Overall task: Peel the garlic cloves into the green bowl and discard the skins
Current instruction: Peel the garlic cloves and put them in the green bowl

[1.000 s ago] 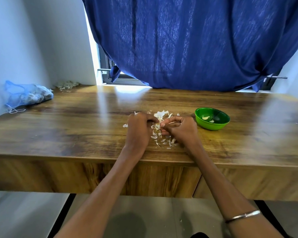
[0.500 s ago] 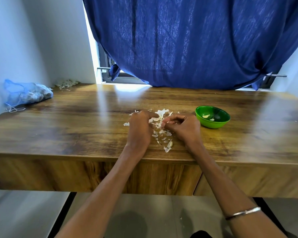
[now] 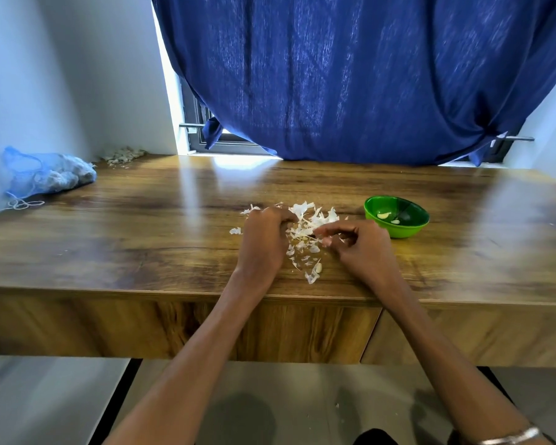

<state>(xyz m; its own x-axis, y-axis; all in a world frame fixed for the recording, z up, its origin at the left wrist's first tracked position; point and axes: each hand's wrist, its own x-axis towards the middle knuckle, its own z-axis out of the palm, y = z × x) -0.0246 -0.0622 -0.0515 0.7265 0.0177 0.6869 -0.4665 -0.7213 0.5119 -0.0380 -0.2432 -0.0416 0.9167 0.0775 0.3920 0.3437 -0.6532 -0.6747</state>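
Green bowl [image 3: 396, 231] sits on desk [image 3: 126, 239], just right of the hands; approx 2 peeled cloves [image 3: 384, 215] inside, so only a few done. Pile of loose skins [image 3: 305, 220] spread on desk between and beyond both hands, none discarded yet. One clove-like piece [image 3: 318, 268] lies near front edge w/ skin bits. Left hand [image 3: 264, 239]: grip curled, fingertips at the pile; what it holds is hidden. Right hand [image 3: 360, 244]: grip pinching a thin bit at the pile, prob. skin. Blue net bag [image 3: 45, 175] far left likely holds more garlic. Judged: early-mid; more peeling and skin cleanup left.
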